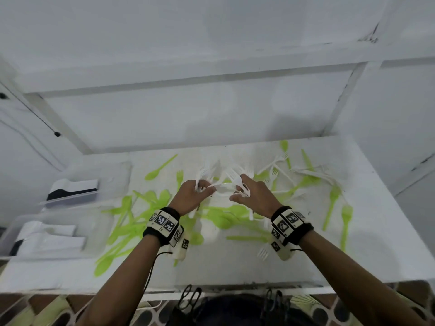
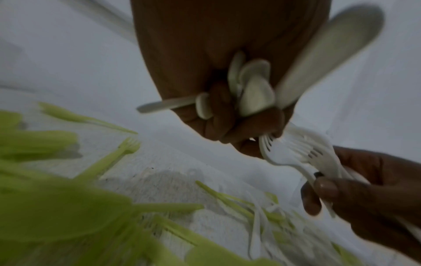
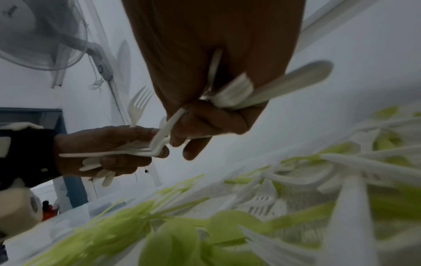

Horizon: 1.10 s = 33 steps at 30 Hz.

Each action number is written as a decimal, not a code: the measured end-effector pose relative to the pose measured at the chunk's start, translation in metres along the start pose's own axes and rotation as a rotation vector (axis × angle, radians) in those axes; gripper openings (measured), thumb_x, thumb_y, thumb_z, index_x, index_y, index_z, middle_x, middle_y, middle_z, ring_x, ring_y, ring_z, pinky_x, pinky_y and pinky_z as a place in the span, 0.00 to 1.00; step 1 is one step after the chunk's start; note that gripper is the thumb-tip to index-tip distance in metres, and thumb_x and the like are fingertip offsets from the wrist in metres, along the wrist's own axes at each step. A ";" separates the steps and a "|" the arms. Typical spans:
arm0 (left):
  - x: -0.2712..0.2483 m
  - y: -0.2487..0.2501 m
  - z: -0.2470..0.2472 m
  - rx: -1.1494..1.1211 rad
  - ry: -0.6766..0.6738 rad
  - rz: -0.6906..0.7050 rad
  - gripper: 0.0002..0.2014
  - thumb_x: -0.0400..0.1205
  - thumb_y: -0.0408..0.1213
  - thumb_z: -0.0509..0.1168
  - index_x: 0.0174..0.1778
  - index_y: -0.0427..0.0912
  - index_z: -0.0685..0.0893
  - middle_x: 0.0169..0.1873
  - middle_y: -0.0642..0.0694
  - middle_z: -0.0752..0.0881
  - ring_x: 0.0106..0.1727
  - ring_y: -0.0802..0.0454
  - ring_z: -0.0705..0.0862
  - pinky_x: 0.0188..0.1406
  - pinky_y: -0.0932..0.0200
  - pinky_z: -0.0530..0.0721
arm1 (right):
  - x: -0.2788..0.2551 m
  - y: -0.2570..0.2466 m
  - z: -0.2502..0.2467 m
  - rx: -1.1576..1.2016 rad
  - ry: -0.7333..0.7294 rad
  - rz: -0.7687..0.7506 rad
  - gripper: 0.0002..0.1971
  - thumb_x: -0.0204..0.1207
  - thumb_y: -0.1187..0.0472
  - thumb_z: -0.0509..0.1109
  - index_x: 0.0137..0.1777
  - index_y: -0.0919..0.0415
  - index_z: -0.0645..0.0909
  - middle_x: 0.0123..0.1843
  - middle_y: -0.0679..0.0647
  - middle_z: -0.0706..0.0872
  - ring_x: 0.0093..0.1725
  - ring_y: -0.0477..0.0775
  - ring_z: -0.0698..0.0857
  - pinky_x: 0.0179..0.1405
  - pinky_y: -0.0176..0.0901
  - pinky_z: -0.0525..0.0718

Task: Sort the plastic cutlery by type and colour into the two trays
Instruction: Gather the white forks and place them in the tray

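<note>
Behind right hand (image 3: 205,115), wall fan (image 3: 43,36), head-view unseen

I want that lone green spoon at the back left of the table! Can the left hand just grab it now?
Probably not yet. The green spoon lies in the open with nothing on it, but the left hand is already gripping a bundle of white forks, so it would likely need to put those down first.

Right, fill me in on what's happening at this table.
A person is sorting plastic cutlery. The left hand grips a bunch of white forks, and the right hand grips another white bunch; the hands meet above the table, seemingly passing pieces across. Green and white cutlery lies scattered over the table. Two trays sit at the left edge, and nothing green is visible in them.
</note>
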State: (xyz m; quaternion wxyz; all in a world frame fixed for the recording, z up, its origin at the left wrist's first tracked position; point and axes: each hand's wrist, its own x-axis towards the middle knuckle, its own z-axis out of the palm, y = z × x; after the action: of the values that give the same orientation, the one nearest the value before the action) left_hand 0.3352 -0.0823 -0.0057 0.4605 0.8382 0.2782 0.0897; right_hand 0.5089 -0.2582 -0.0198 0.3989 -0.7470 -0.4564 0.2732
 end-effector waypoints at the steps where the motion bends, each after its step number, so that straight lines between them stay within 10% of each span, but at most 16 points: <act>1: -0.001 -0.002 -0.003 -0.052 0.007 -0.010 0.12 0.86 0.47 0.70 0.40 0.47 0.90 0.32 0.56 0.90 0.30 0.63 0.86 0.43 0.56 0.83 | 0.001 -0.003 0.003 -0.014 -0.033 -0.011 0.20 0.73 0.51 0.82 0.50 0.51 0.71 0.38 0.41 0.85 0.43 0.58 0.88 0.36 0.43 0.79; 3: -0.002 -0.003 -0.008 -0.149 0.029 -0.028 0.12 0.87 0.44 0.68 0.42 0.45 0.91 0.41 0.52 0.93 0.41 0.64 0.89 0.49 0.58 0.84 | 0.002 -0.007 0.007 -0.040 -0.099 -0.038 0.16 0.77 0.51 0.79 0.53 0.47 0.72 0.36 0.45 0.89 0.42 0.53 0.88 0.39 0.44 0.81; 8: -0.004 0.003 -0.014 -0.428 0.132 -0.098 0.18 0.89 0.45 0.65 0.46 0.32 0.87 0.39 0.46 0.91 0.27 0.46 0.78 0.23 0.59 0.76 | -0.002 -0.017 0.020 0.034 -0.101 -0.022 0.13 0.80 0.55 0.76 0.52 0.56 0.73 0.36 0.51 0.92 0.31 0.40 0.79 0.32 0.33 0.74; 13: -0.003 0.012 -0.012 -0.503 0.135 -0.006 0.12 0.81 0.37 0.77 0.37 0.40 0.81 0.32 0.37 0.79 0.21 0.47 0.73 0.26 0.60 0.73 | -0.003 -0.019 0.020 0.089 -0.131 0.081 0.16 0.81 0.51 0.75 0.59 0.58 0.74 0.40 0.47 0.94 0.35 0.35 0.82 0.34 0.27 0.74; 22: 0.025 0.028 0.008 -0.545 0.229 0.044 0.11 0.88 0.37 0.67 0.52 0.30 0.86 0.36 0.51 0.90 0.20 0.50 0.74 0.26 0.60 0.75 | -0.003 -0.012 0.002 -0.052 -0.053 0.107 0.16 0.86 0.43 0.66 0.48 0.56 0.77 0.35 0.47 0.92 0.32 0.49 0.88 0.30 0.33 0.80; 30: 0.073 0.007 0.061 -0.047 0.062 -0.081 0.14 0.80 0.55 0.72 0.46 0.49 0.94 0.40 0.52 0.92 0.46 0.51 0.90 0.49 0.53 0.85 | -0.017 -0.003 -0.042 -0.151 0.157 0.146 0.18 0.89 0.44 0.60 0.41 0.52 0.67 0.37 0.43 0.93 0.32 0.35 0.81 0.35 0.30 0.71; 33: 0.082 0.014 0.085 0.306 0.055 -0.132 0.24 0.76 0.68 0.71 0.41 0.47 0.84 0.38 0.50 0.86 0.42 0.49 0.83 0.43 0.52 0.82 | -0.028 -0.001 -0.052 -0.104 0.214 0.165 0.20 0.88 0.41 0.59 0.40 0.54 0.70 0.39 0.40 0.93 0.36 0.33 0.82 0.37 0.29 0.72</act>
State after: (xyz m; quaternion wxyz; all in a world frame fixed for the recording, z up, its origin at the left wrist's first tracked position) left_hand 0.4430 -0.1048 -0.0505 0.3245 0.8756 0.3557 0.0389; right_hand 0.5363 -0.3007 0.0101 0.3824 -0.8263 -0.3619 0.1999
